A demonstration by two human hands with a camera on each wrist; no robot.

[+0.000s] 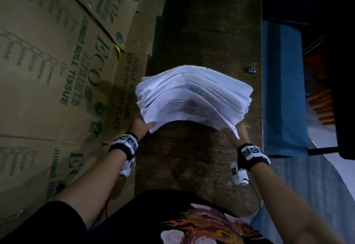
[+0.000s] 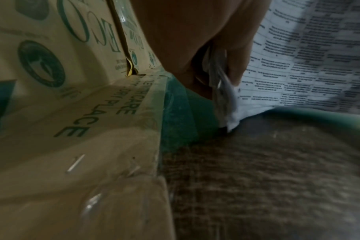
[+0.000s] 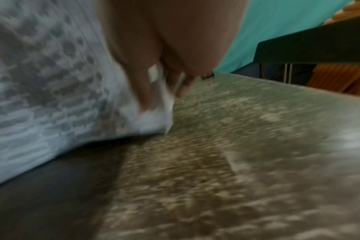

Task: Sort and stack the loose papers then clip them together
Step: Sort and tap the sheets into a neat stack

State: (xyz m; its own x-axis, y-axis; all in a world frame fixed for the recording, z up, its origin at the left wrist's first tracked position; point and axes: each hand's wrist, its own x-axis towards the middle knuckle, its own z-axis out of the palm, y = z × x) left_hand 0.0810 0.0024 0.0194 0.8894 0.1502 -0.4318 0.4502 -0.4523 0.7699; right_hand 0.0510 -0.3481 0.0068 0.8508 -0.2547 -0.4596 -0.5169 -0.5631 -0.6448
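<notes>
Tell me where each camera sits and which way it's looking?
Head: worn on the head, looking down at the paper stack, binder clip and table; both forearms, the left hand and right hand show.
Left wrist: looks along the left hand at its pinched paper corner, beside cardboard boxes.
Right wrist: looks along the right hand at its corner, blurred.
Shared: all three show the papers and table.

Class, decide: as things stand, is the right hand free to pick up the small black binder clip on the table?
Probably not yet: the right hand grips the stack of white printed papers; the black binder clip lies unobstructed beyond.
</notes>
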